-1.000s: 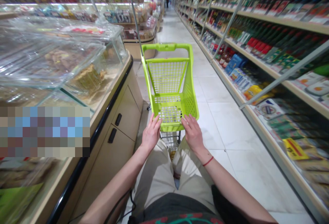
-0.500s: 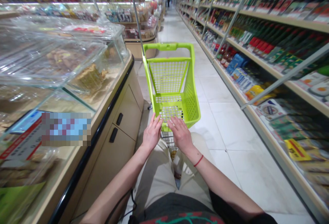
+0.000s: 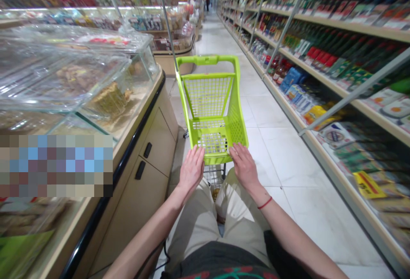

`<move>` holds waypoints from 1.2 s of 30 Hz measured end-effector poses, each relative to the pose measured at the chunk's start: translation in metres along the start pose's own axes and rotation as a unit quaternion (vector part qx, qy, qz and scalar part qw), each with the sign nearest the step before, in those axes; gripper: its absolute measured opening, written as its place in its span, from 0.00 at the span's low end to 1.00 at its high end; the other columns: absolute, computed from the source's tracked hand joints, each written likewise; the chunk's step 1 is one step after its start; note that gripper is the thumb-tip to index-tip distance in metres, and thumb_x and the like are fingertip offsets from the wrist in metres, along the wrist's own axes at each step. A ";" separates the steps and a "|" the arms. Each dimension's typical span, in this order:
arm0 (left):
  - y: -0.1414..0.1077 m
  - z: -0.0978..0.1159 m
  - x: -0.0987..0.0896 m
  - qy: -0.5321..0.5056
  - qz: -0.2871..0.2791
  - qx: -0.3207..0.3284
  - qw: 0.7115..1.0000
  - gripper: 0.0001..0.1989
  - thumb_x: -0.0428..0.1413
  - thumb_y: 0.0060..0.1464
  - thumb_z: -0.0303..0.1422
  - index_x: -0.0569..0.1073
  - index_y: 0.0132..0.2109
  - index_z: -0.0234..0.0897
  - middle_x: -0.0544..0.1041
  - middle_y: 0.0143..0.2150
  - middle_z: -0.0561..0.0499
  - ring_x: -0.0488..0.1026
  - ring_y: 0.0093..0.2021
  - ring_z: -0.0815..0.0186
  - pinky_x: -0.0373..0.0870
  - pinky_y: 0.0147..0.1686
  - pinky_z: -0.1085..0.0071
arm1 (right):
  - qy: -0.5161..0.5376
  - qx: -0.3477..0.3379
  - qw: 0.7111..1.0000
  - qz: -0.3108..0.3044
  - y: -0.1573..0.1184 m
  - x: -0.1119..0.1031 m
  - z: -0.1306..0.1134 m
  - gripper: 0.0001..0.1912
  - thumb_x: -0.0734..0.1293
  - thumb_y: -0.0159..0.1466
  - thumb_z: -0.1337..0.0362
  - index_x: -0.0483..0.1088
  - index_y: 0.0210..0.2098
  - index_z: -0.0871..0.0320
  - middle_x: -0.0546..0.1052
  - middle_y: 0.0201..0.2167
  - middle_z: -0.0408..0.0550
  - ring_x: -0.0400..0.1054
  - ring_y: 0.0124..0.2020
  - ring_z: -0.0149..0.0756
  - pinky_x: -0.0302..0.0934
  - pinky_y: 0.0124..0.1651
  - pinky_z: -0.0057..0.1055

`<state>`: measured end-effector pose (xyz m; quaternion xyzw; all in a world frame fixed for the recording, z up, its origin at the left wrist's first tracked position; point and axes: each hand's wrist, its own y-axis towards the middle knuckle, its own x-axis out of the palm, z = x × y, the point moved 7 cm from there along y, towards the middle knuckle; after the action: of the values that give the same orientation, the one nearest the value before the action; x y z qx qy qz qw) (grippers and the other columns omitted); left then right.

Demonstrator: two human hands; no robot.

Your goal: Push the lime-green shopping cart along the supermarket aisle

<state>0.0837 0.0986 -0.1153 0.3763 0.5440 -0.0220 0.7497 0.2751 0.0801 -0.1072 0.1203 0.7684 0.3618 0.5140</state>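
Resting the left hand at seven o'clock and the right hand at five on the near rim of the green cart, which stands at my twelve, I have both sets of fingers reaching over the edge, the left close together, the right slightly fanned; I cannot tell whether either grips, as the undersides are hidden. A glass-topped counter runs from eight to eleven; stocked shelves line one to four; a red band circles the right wrist.
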 end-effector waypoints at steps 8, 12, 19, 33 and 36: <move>-0.003 0.017 0.002 0.012 -0.014 0.028 0.999 0.31 0.44 0.62 0.24 0.49 0.71 0.35 0.66 0.66 0.42 0.57 0.69 0.58 0.56 0.68 0.54 | 0.041 -0.046 0.997 -0.042 0.015 0.022 -0.058 0.29 0.55 0.65 0.78 0.64 0.63 0.57 0.71 0.61 0.54 0.55 0.68 0.41 0.59 0.67 0.48; -0.005 0.010 0.001 0.005 -0.023 0.032 0.999 0.33 0.44 0.62 0.24 0.45 0.72 0.38 0.66 0.66 0.43 0.58 0.69 0.60 0.56 0.68 0.56 | 0.046 -0.057 0.996 -0.048 0.011 0.014 -0.036 0.28 0.57 0.65 0.77 0.65 0.63 0.57 0.71 0.60 0.56 0.58 0.67 0.42 0.60 0.66 0.48; -0.002 0.008 -0.005 -0.002 -0.026 0.031 0.999 0.29 0.45 0.65 0.31 0.50 0.71 0.36 0.68 0.65 0.43 0.61 0.68 0.59 0.57 0.68 0.56 | 0.040 -0.047 0.998 -0.005 0.005 -0.011 0.014 0.25 0.59 0.67 0.75 0.65 0.62 0.57 0.72 0.59 0.57 0.62 0.64 0.43 0.62 0.65 0.49; 0.104 -0.057 0.011 0.053 -0.085 -0.175 0.979 0.38 0.44 0.65 0.46 0.50 0.68 0.14 0.50 0.71 0.26 0.43 0.73 0.48 0.49 0.70 0.55 | 0.060 -0.045 0.997 -0.013 0.001 -0.008 0.009 0.33 0.59 0.65 0.77 0.56 0.68 0.52 0.70 0.61 0.56 0.62 0.65 0.45 0.62 0.64 0.52; 0.102 -0.056 0.013 0.062 -0.076 -0.169 0.981 0.38 0.44 0.65 0.46 0.50 0.68 0.15 0.50 0.71 0.27 0.43 0.73 0.48 0.50 0.69 0.54 | 0.066 -0.051 0.996 -0.009 -0.005 -0.006 0.010 0.39 0.55 0.63 0.82 0.51 0.70 0.52 0.66 0.64 0.55 0.55 0.68 0.45 0.60 0.66 0.55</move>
<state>0.0889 0.2093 -0.0779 0.2029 0.6120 0.0366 0.7635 0.2875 0.0773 -0.1087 0.0625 0.7823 0.4032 0.4706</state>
